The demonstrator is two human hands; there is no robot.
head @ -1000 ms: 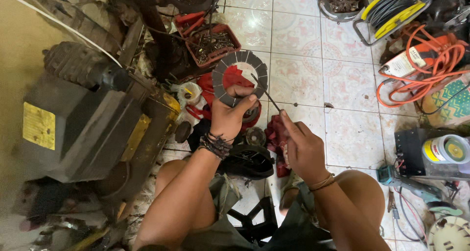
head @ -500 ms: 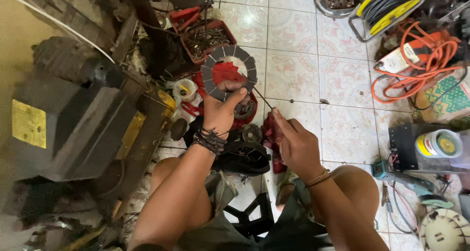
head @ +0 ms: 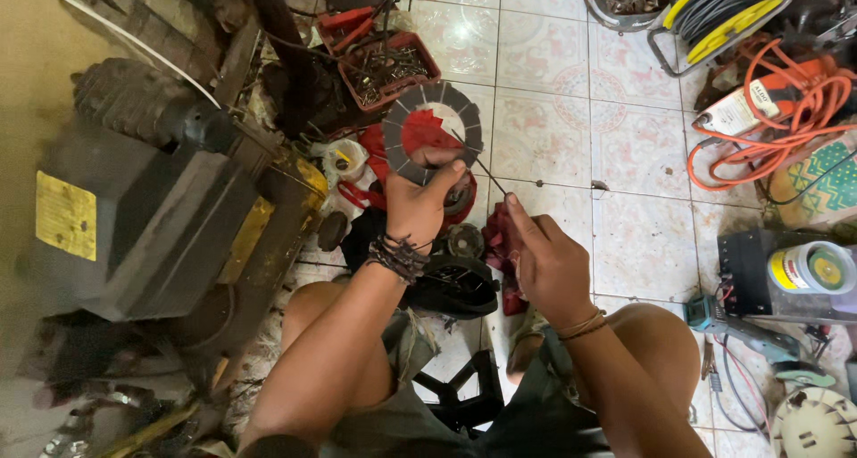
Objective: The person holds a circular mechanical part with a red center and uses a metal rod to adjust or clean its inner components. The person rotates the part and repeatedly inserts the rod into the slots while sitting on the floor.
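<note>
A yellow rectangular label (head: 64,215) sits on the dark machine at left; a yellow-labelled round can (head: 812,269) lies at right.

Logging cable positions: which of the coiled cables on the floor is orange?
The loose orange cord heaped at the right, by a patterned mat. The other coil, on the reel above it, is black with yellow sides.

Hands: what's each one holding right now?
Left hand: closed on a grey ring-shaped disc.
Right hand: pinching a thin metal rod.
</note>
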